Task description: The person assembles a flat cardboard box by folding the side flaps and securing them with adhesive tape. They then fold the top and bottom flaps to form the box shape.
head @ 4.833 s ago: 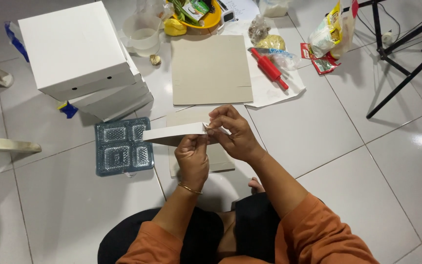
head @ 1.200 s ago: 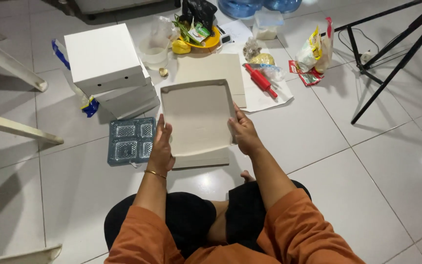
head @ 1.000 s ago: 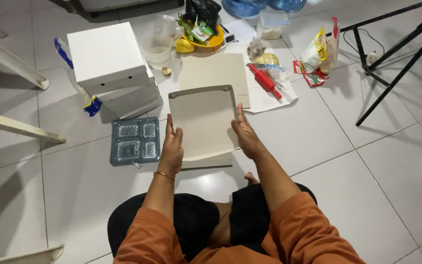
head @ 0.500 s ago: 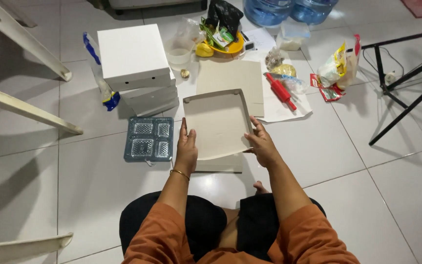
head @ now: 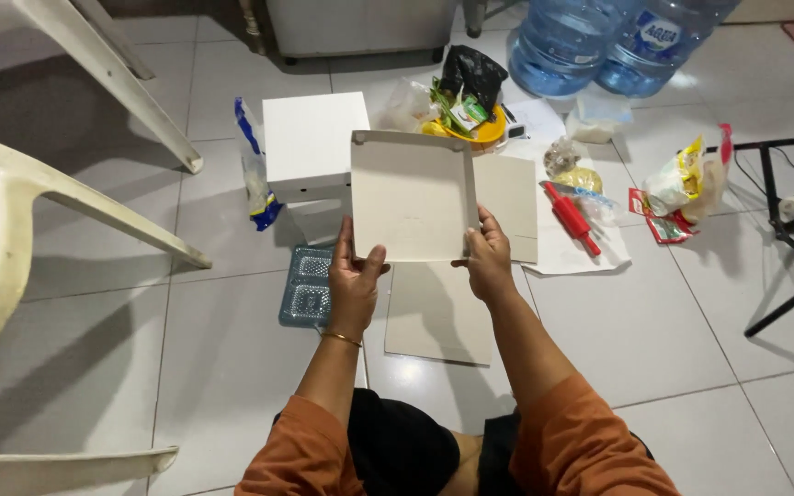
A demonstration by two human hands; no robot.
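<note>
Just above the lap, both hands hold up a shallow folded cardboard box tray (head: 411, 195), its open side facing the camera and its low rims showing along the top and right edges. The left hand (head: 353, 285) pinches the tray's bottom left corner, thumb on the front face. The right hand (head: 489, 262) clamps the bottom right corner the same way. Below the tray, toward six o'clock, a flat cardboard sheet (head: 438, 312) lies on the tiled floor (head: 654, 321). At nine o'clock from the left hand sits a blue plastic compartment tray (head: 305, 287). Stacked white boxes (head: 312, 156) stand at eleven o'clock, behind the held tray. A red rolling pin (head: 570, 217) lies at two o'clock on white paper (head: 581, 262). Two blue water jugs (head: 599, 41) stand far off at one o'clock.
</note>
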